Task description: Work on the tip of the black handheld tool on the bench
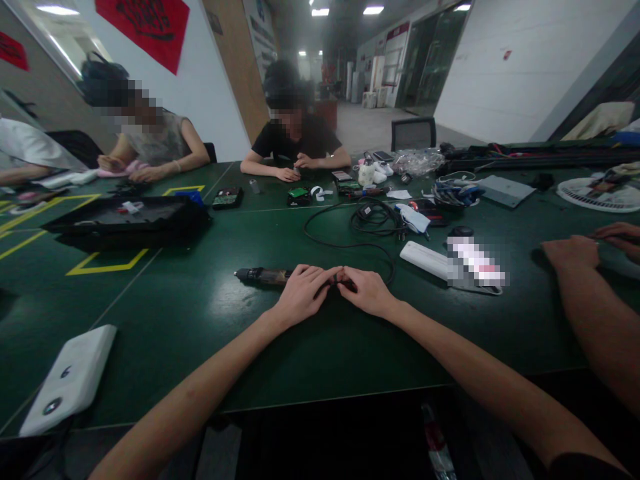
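A dark, pen-shaped electric screwdriver (265, 275) lies crosswise on the green table, its narrow tip pointing left. Over its body, my left hand (305, 293) is closed with the fingers wrapped across the top. My right hand (367, 292) pinches the tool's rear end, and the fingertips of both hands nearly meet there. Part of the body is hidden under my fingers. From behind my right hand a black cord (350, 245) curves away to a loose coil (376, 217) farther back.
A white power bank (73, 377) lies at the near left, a black tray (130, 220) beyond it. Right of my hands is a white elongated device (425, 260). Small circuit parts, a cable bundle (455, 192) and a white fan grille (600, 193) line the back. Another person's hand (573, 257) rests at right.
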Tool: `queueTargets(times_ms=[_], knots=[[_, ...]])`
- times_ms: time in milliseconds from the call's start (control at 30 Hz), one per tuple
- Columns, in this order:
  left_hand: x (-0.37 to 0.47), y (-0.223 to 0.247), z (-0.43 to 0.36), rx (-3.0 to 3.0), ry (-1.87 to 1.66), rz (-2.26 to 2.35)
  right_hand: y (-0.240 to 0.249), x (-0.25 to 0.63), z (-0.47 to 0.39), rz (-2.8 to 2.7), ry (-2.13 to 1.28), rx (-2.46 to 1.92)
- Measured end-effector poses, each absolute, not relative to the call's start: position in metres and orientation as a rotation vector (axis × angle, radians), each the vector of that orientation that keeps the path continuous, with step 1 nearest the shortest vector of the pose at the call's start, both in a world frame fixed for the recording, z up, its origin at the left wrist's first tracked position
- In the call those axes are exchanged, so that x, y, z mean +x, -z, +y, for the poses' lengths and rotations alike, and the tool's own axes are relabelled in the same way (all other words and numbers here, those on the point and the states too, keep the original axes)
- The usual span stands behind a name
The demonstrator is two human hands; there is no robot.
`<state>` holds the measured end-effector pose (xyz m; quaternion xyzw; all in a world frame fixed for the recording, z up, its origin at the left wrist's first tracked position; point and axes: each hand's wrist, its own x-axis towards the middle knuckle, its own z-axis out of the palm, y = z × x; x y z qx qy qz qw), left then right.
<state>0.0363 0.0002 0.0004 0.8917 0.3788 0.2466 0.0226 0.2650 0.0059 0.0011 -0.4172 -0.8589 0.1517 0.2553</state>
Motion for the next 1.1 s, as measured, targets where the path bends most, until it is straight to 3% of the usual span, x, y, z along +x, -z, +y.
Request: queueTargets(times_ms=[1100], knots=[[0.0363,0.0013,0.0015,2.737,-0.827,1.192,-0.0026,0.2649,0.0049,-2.328,-0.421,-1.134]])
